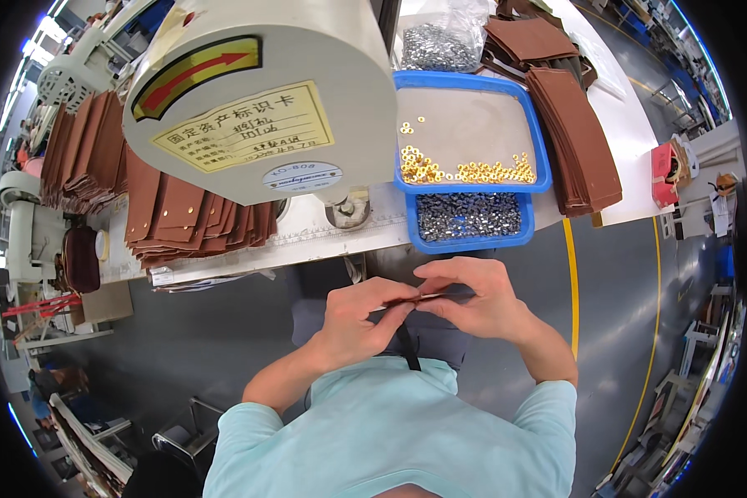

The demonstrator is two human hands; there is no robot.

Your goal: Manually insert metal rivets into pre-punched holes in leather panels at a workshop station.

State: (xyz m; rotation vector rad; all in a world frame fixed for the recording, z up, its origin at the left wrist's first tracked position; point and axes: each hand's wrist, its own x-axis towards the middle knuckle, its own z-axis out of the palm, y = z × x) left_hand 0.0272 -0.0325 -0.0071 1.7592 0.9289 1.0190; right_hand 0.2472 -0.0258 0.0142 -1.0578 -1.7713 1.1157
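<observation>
Leather, judging by its look, forms the thin brown piece (426, 299) that is held nearly edge-on in front of the torso (390, 423), on the near side of the table (307, 217). It is pinched by the left hand (358, 314) and the right hand (480, 292), with thumbs and fingers closed on it and their tips almost meeting. Because only the fingertips are used, it could be bent, or dropped to the floor (191, 332), if one pinch were eased too soon. Whether any hardware is seated in it cannot be told; a loose part could be lost unseen. Beyond, gold rings (473, 173) are held in the upper blue tray (542, 133), just behind the lower blue tray (473, 246) of silver pieces (469, 217); if knocked, both could be mixed. Beside the white machine (340, 50), the fanned brown stack (191, 220) could be slid off the table's edge if brushed.
</observation>
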